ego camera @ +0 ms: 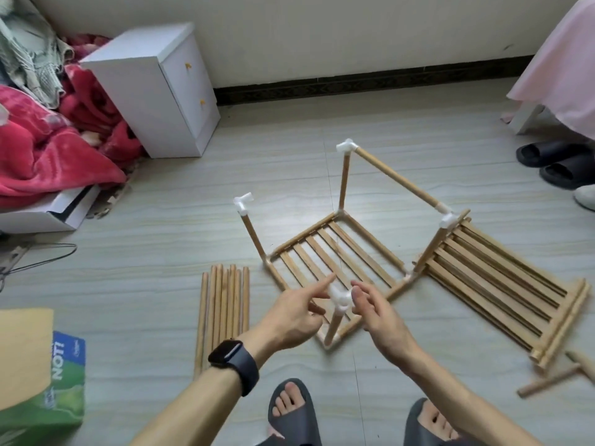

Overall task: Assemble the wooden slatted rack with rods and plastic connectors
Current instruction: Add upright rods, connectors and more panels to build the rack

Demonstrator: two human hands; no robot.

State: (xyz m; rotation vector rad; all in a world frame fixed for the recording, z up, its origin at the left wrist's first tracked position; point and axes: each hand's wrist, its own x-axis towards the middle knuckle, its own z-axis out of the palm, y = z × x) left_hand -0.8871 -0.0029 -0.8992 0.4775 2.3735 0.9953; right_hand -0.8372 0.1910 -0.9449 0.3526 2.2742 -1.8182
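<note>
A partly built rack stands on the floor: a slatted wooden shelf [335, 252] with an upright rod at each corner. White plastic connectors cap the left upright [243, 202], the back upright [347, 147] and the right upright [449, 220]. A horizontal rod [396, 178] joins the back and right connectors. The near upright rod [335, 323] carries a white connector [339, 297]. My left hand [299, 313] touches its left side with a straight index finger. My right hand [376, 307] pinches its right end with thumb and fingertips.
Spare slatted panels [502, 278] lie stacked right of the rack, a bundle of rods [225, 310] to its left, loose rods [547, 381] at bottom right. A white cabinet [161, 91], red blanket [48, 156], black slippers [553, 162], green bag [64, 381] and my feet [289, 410] surround it.
</note>
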